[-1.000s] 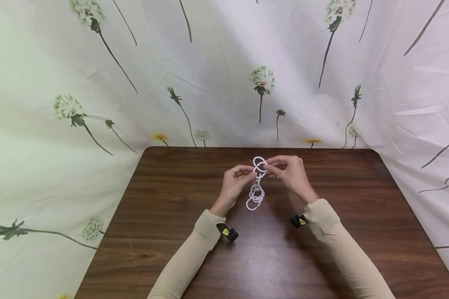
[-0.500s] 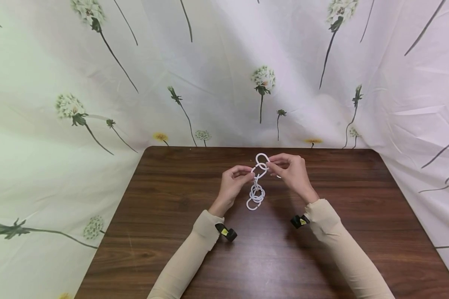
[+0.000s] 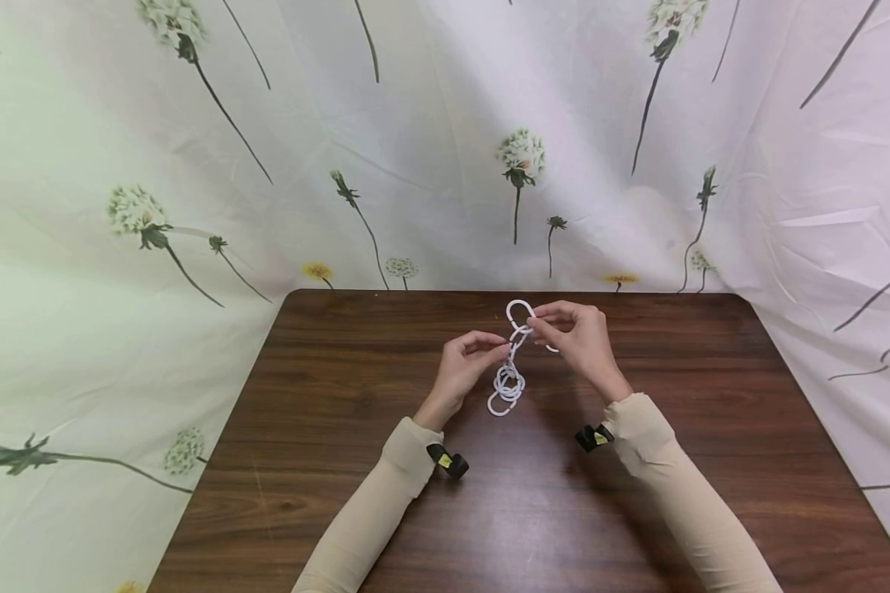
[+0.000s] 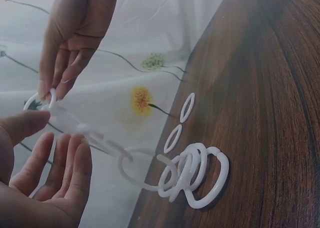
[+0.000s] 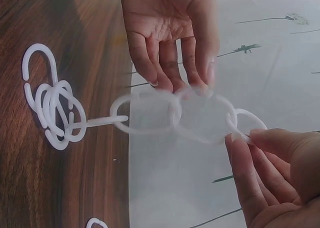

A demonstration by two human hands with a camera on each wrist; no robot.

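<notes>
A chain of white plastic C-shaped rings [image 3: 508,385] hangs down to the table, its lower links bunched there. My right hand [image 3: 580,338] pinches the top ring [image 5: 252,119] between thumb and fingers. Beside the second ring [image 5: 202,138], blurred by motion, is my left hand [image 3: 469,366]. In the left wrist view, the left thumb [image 4: 25,125] and fingers [image 4: 70,163] stand apart, with the blurred links passing close to the fingertips.
Loose white rings [image 4: 187,107] lie on the brown wooden table [image 3: 341,494] near the chain, partly hidden by my right hand in the head view. A white flower-printed cloth [image 3: 430,165] hangs behind the far table edge.
My right hand has shifted slightly up and right with the top ring. The second ring, pinched earlier by my left fingers, has turned nearly edge-on as those fingers loosened.
</notes>
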